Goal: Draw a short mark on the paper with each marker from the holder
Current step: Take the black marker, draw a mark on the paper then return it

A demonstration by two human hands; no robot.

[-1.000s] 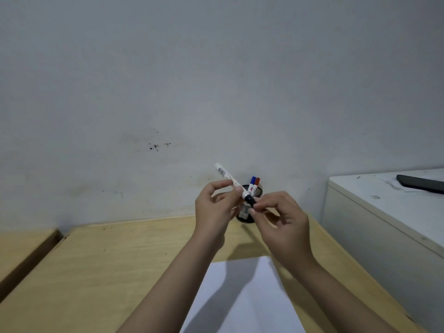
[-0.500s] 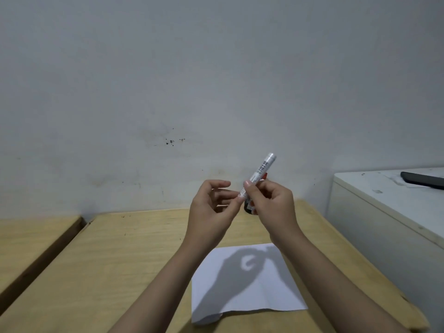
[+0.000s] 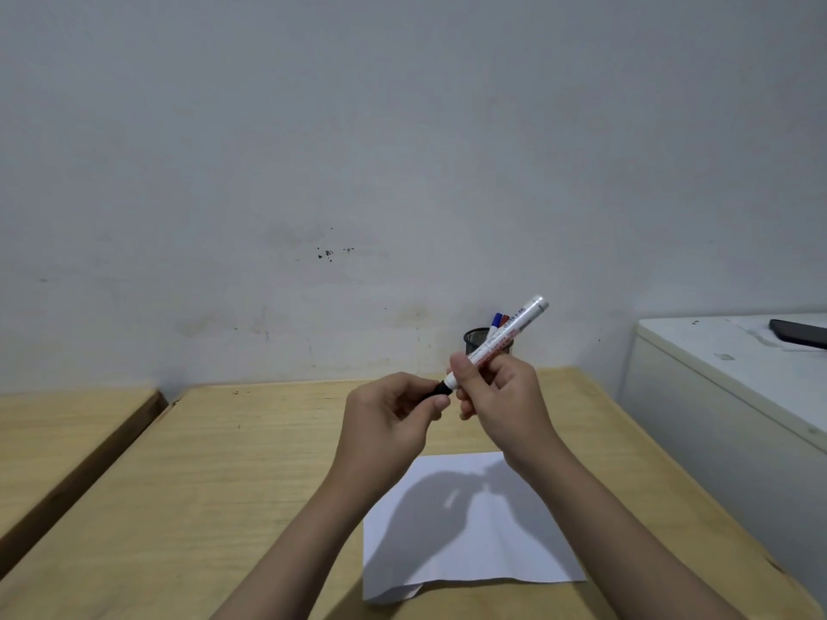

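Note:
My right hand [image 3: 501, 396] grips a white marker [image 3: 505, 337] by its barrel, tilted up to the right. The marker's black cap [image 3: 441, 390] is pinched between the fingers of my left hand [image 3: 389, 418]. Both hands hover above the white paper [image 3: 528, 543], which lies on the wooden table [image 3: 223, 476] with its near left corner curled. Behind the hands, a black mesh holder [image 3: 475, 341] stands by the wall with a blue marker [image 3: 496, 321] and a red marker [image 3: 505, 319] sticking out.
A white cabinet [image 3: 716, 396] stands to the right of the table, with a dark phone [image 3: 801, 334] on top. A second wooden surface [image 3: 58, 431] sits to the left across a gap. The grey wall is close behind the holder.
The marker passed from my left hand to my right hand and flipped to point up-right. My left fingers have closed on its black cap. The view has tilted down, showing more paper.

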